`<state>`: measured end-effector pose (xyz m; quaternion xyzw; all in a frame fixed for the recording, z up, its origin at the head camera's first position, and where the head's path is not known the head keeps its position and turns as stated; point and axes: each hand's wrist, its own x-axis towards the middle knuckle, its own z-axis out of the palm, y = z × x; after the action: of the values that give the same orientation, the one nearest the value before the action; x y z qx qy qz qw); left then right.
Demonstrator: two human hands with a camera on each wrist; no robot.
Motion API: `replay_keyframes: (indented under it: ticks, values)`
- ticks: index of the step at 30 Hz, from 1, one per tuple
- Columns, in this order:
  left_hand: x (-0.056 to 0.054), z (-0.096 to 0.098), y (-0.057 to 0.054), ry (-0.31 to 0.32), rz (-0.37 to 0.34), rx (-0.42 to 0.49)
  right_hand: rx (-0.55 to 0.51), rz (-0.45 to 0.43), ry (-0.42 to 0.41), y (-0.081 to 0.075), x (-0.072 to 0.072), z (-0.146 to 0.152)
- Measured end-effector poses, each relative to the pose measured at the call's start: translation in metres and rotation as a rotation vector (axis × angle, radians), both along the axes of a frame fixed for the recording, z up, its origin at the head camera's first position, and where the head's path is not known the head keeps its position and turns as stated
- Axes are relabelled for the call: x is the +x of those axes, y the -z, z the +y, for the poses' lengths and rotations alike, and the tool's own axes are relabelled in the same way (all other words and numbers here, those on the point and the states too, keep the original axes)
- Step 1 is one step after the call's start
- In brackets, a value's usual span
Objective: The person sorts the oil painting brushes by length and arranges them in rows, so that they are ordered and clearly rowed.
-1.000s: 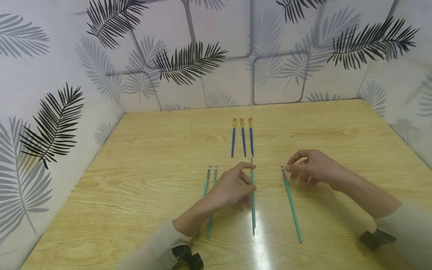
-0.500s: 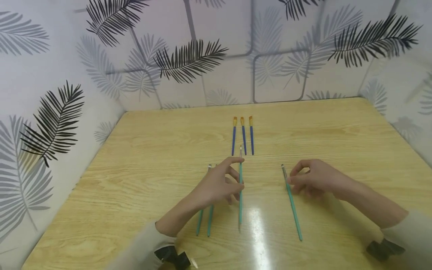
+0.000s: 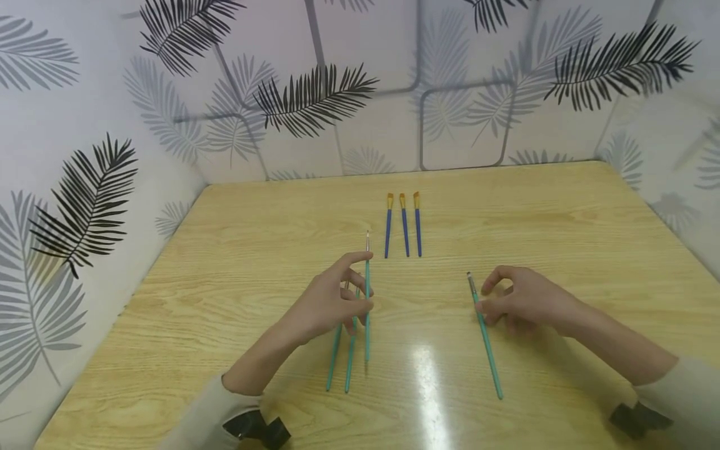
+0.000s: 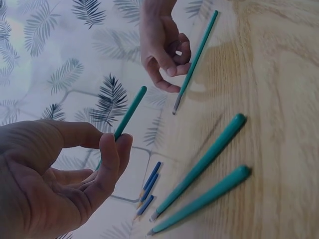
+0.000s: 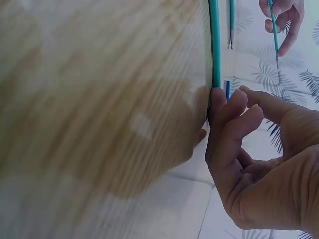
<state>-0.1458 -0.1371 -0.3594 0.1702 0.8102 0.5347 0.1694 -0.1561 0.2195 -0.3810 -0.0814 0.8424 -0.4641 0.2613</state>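
Between thumb and fingers, my left hand (image 3: 323, 303) pinches a thin teal paintbrush (image 3: 367, 340), its pale tip pointing away from me. It hangs above the table, just right of two teal paintbrushes (image 4: 204, 157) that lie side by side, partly covered by the hand in the head view. My right hand (image 3: 525, 297), its fingers loosely bent, touches the side of another teal paintbrush (image 3: 489, 350) near its metal ferrule. That brush lies slanted on the wood-grain table (image 3: 242, 250). In the right wrist view, the fingertips (image 5: 218, 97) meet the teal handle.
Farther back lie three short blue paintbrushes (image 3: 405, 234) with orange bristles, in a row. A wall with leaf-patterned covering (image 3: 382, 137) stands behind the table and along its sides. Light glares on the tabletop near the front.
My left hand has lifted its teal paintbrush and carried it left, toward the two lying ones. The right hand has slid slightly toward me along its brush, which stays in place.
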Motion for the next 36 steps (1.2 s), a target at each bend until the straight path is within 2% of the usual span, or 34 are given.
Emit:
replay_keyframes:
  ticks: [6, 15, 23, 36]
  values:
    - [0.002, -0.013, -0.001, -0.011, -0.013, 0.008, 0.026, 0.024, 0.006, -0.001, 0.004, -0.004]
    - [0.005, -0.032, 0.003, -0.067, -0.01, -0.038, 0.099, 0.076, 0.009, -0.002, 0.008, -0.013]
    - [0.005, -0.048, 0.009, -0.102, -0.019, -0.074, 0.174, 0.078, 0.015, 0.002, 0.01, -0.019]
    - [0.007, -0.057, 0.017, -0.063, -0.058, -0.075, 0.198, 0.07, 0.014, 0.001, 0.01, -0.024]
